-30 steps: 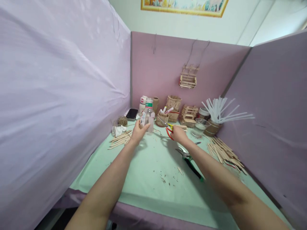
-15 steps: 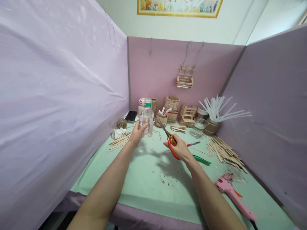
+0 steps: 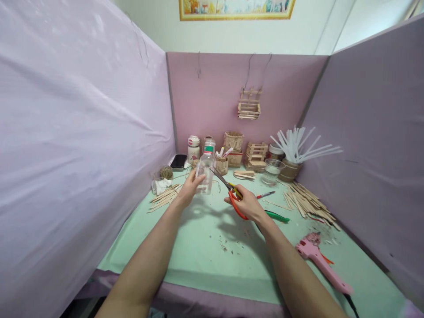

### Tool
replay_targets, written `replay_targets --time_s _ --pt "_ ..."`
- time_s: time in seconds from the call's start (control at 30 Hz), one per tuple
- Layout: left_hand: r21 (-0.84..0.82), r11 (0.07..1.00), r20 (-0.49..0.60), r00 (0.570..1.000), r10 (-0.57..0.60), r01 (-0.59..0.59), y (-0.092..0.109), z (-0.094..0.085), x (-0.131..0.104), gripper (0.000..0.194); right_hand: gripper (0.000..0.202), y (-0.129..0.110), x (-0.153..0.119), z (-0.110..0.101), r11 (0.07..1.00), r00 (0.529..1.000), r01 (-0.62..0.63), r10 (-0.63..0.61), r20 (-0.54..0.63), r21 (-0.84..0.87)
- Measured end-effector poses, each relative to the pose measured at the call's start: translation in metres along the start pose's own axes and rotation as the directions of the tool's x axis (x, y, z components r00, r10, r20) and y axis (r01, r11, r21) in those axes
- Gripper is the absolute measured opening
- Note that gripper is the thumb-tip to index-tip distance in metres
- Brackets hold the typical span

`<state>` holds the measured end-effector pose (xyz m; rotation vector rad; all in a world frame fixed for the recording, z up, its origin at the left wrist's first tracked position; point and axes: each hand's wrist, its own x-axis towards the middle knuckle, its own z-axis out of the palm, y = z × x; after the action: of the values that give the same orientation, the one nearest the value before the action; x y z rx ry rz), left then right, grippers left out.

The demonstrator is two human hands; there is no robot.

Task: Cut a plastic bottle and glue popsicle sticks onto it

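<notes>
1. Red-and-yellow-handled metal scissors (image 3: 229,187): tips now nearer the clear, green-labelled plastic bottle (image 3: 207,162) than 0.5 s ago.
2. Left hand (image 3: 190,186): curled around the bottle, left of the scissors.
3. Right hand (image 3: 247,203): wrapped around the scissors' handles.

Right hand (image 3: 247,204) drawn back from pen cup (image 3: 221,166). Scissors (image 3: 229,186) now reach clear bottle (image 3: 207,164); tips at its side, contact hard to tell. Bottle now tilted, neck leaning right; white flask (image 3: 193,150) less covered. Glue gun (image 3: 323,263) revealed beside forearm; pruner (image 3: 277,216) blades now hidden.
</notes>
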<state>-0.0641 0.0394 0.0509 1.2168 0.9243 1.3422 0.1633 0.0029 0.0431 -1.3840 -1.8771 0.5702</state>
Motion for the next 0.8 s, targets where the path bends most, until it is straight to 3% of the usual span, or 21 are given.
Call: replay_targets --time_s 0.27,0.47,0.67,0.8 --pt "0.305 0.952 0.092 0.996 -0.021 -0.008 0.000 0.000 -0.004 0.056 0.035 0.004 -0.001 0.002 0.988 0.990 0.122 -0.127 -0.053 -0.100" --pt "0.364 0.931 0.104 0.994 -0.016 -0.023 0.002 0.003 -0.008 0.054 0.046 0.004 -0.004 0.002 0.967 0.984 0.156 -0.169 -0.050 -0.200" --pt "0.533 0.824 0.022 0.977 0.214 -0.193 0.001 0.006 -0.006 0.056 0.042 0.005 -0.008 0.003 0.966 0.990 0.114 -0.129 -0.050 -0.230" --pt "0.552 0.808 0.039 0.975 0.219 -0.203 0.000 0.008 -0.006 0.057 0.041 0.002 -0.010 0.002 0.974 0.994 0.093 -0.103 -0.039 -0.208"
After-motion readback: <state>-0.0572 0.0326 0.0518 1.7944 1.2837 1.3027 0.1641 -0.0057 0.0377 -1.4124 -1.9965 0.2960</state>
